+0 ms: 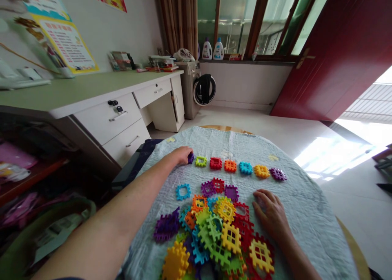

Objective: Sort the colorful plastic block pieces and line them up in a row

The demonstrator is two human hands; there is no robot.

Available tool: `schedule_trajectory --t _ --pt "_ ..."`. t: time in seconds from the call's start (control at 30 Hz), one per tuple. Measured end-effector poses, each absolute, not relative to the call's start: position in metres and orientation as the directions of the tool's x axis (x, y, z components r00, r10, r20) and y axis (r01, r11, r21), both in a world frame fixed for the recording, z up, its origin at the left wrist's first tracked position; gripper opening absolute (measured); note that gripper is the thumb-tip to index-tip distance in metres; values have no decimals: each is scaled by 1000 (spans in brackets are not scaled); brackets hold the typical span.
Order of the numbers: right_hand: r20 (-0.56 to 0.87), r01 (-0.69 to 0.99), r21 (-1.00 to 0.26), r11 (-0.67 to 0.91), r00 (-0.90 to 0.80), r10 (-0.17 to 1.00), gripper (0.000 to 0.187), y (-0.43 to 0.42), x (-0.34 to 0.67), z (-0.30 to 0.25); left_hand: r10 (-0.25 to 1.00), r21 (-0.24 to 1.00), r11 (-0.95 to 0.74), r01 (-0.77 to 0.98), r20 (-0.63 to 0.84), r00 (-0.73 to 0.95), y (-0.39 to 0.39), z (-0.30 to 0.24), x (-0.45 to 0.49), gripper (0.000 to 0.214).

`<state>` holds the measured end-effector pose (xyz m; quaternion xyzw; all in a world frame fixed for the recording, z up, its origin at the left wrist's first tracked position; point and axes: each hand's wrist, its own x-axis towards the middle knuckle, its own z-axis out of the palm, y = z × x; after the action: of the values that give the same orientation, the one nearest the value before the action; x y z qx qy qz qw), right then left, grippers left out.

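Head view. Status of the layout: a straight row of 7 square interlocking plastic blocks (239,166) runs across the far part of the cloth. From the 9 o'clock end it reads purple, lime, red, orange, blue, yellow, purple. A further 4 blocks lie loose just below the row: 1 blue, 2 purple and 1 red, the red overlapping or touching a purple. The remaining stock sits in a large mixed heap of blocks (211,235) at 6 o'clock, running out of frame; its count cannot be established.

Left hand (183,156): fingers curled together at the 9 o'clock end of the row, on the small purple block (190,158). That block is partly hidden, so whether it is gripped or only touched cannot be determined.

Right hand (269,215): open, fingers apart and resting on the cloth, just beside the heap at 4 o'clock. It holds nothing.

Surroundings: the blocks lie on a pale blue quilted cloth (297,214) over a round wooden table (352,251). A green-topped desk with white drawers (101,96) stands at 10 o'clock, with keys hanging from 1 drawer lock (116,106). A front-loading washing machine (190,88) stands at 12 o'clock, with 2 detergent bottles (212,49) on the sill beyond. A red door (330,59) stands at 2 o'clock. No object lies between the hands and the row.
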<state>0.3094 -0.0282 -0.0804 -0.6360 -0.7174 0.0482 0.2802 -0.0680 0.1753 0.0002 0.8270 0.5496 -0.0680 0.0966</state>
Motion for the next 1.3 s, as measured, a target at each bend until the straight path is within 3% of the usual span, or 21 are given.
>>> schedule_trajectory --t 0.23,0.33,0.43,0.5,0.7,0.83,1.03,1.3 --pt "343 892 -412 188 -40 939 26 -29 310 -81 891 112 -362 926 -252 378 174 0 -67 42" --pt "335 893 -409 186 -42 941 26 -29 310 -81 899 122 -355 927 -227 374 170 1 -68 65" --pt "330 893 -412 180 -38 943 26 -29 310 -81 924 162 -343 925 -122 364 157 3 -74 91" --pt "327 891 -418 175 -32 945 26 -29 310 -81 941 187 -323 928 -41 336 140 2 -83 97" --pt "332 843 -492 219 -51 942 26 -25 300 -70 954 278 -259 925 221 201 63 -28 -117 68" --pt "289 795 -507 333 -207 935 30 -22 278 -51 954 353 -174 919 291 69 30 -61 -131 46" --pt "65 811 -499 304 -315 947 35 -23 250 -42 923 348 -199 916 381 56 18 -79 -126 32" --pt "17 825 -512 240 -270 963 24 -26 251 -41 901 330 -225 917 428 67 15 -76 -123 26"
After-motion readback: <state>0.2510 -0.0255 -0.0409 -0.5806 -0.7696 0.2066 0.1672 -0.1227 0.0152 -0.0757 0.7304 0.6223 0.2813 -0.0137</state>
